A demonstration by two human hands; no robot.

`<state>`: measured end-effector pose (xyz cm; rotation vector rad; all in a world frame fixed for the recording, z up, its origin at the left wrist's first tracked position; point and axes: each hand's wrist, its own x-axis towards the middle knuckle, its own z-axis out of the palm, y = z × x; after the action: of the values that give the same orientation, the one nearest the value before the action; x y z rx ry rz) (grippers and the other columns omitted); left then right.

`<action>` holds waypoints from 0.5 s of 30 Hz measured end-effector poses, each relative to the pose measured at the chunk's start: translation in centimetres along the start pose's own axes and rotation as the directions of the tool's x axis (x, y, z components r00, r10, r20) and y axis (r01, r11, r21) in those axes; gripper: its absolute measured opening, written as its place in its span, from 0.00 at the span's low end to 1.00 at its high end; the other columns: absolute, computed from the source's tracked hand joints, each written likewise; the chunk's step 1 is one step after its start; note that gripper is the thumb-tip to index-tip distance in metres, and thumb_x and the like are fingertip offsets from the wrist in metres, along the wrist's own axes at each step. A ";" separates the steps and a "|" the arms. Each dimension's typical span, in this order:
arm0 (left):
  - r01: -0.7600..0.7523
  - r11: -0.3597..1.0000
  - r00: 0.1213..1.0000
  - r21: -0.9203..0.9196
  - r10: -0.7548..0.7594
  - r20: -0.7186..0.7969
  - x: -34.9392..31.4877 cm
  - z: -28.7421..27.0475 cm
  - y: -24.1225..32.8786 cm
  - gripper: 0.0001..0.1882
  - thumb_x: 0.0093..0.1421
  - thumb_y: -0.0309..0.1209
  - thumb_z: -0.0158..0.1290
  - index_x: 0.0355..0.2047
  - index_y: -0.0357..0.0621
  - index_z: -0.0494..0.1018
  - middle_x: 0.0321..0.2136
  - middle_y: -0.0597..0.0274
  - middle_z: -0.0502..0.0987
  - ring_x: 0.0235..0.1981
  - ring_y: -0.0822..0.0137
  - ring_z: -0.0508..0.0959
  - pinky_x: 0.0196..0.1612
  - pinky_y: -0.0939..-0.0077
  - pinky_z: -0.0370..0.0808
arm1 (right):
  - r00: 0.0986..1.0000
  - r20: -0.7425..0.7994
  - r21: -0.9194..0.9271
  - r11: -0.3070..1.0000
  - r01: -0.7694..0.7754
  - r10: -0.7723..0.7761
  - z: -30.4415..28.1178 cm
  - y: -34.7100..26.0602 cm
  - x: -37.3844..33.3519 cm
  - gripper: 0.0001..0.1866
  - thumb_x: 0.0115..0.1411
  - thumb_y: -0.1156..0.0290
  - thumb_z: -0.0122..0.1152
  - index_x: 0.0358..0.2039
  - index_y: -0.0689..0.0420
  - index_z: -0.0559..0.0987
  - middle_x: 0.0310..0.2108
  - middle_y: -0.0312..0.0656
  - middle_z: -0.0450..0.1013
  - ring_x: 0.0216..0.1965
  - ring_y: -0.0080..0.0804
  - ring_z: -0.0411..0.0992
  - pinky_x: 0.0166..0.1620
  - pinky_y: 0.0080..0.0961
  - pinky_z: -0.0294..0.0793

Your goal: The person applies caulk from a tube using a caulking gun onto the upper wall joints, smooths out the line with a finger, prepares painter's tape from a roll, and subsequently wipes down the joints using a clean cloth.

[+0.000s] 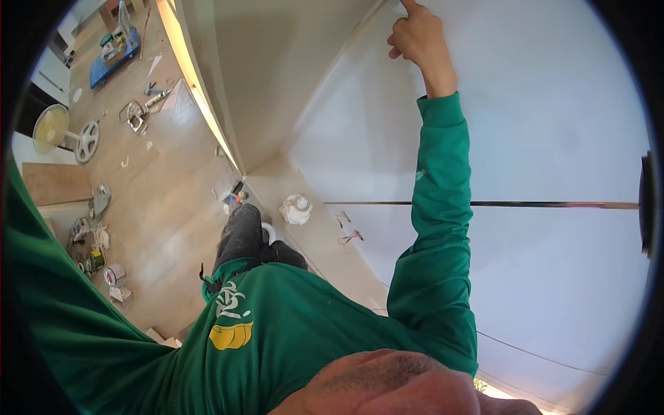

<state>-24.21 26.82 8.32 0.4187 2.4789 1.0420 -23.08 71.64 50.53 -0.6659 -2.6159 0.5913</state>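
Observation:
My right hand (418,38) reaches far forward, its arm in a green sleeve. One finger is stretched out toward the seam where a white panel (539,104) meets a beige panel (277,62); its tip is cut off by the picture's upper edge. The other fingers are loosely bent, and nothing shows in them. Whether the fingertip touches the surface, I cannot tell. My left arm, in a green sleeve (55,311), runs out along the left rim, and its hand is outside the picture.
Below lie a white lumpy round object (296,209) and wires (351,236) coming from the wall. A lit strip (190,69) edges the beige panel. On the wood floor (166,228) are a fan (54,129), a caulking gun (155,99), a blue trolley (114,66) and a white roll (115,275).

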 end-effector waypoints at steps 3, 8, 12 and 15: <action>0.127 0.991 0.989 0.046 -0.130 0.068 -2.6 0.6 -3.3 0.12 0.55 0.36 0.62 0.36 0.42 0.81 0.29 0.59 0.80 0.28 0.68 0.75 0.36 0.75 0.72 | 1.000 0.000 0.024 0.999 0.026 -0.026 2.0 1.2 -1.0 0.42 0.53 0.86 0.42 0.70 0.60 0.48 0.21 0.58 0.76 0.17 0.44 0.77 0.22 0.35 0.81; 0.312 0.944 0.936 0.103 -0.324 0.135 -6.1 1.2 -8.0 0.13 0.55 0.36 0.62 0.37 0.42 0.81 0.30 0.59 0.80 0.29 0.68 0.76 0.36 0.75 0.72 | 0.998 -0.030 -0.007 0.998 0.059 -0.060 5.5 3.4 -1.6 0.41 0.54 0.85 0.42 0.71 0.58 0.48 0.19 0.57 0.74 0.15 0.44 0.75 0.21 0.35 0.80; 0.408 0.904 0.891 0.129 -0.425 0.158 -8.5 1.6 -10.7 0.13 0.55 0.35 0.62 0.37 0.42 0.81 0.30 0.59 0.80 0.30 0.68 0.76 0.37 0.75 0.73 | 0.995 -0.060 -0.068 0.995 0.076 -0.080 8.8 5.8 -2.3 0.42 0.54 0.84 0.44 0.71 0.56 0.49 0.19 0.57 0.75 0.17 0.49 0.74 0.24 0.41 0.77; 0.441 0.885 0.871 0.151 -0.462 0.168 -9.5 1.2 -11.5 0.13 0.55 0.35 0.62 0.38 0.42 0.81 0.31 0.59 0.81 0.30 0.68 0.77 0.37 0.75 0.73 | 0.983 -0.142 -0.213 0.974 0.083 -0.115 11.9 8.8 -2.9 0.41 0.52 0.81 0.47 0.70 0.53 0.55 0.18 0.54 0.75 0.19 0.51 0.74 0.26 0.43 0.76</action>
<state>-16.67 15.75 1.62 -0.0369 2.2956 0.6411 -22.84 73.56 35.54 -0.6104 -2.5676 0.2305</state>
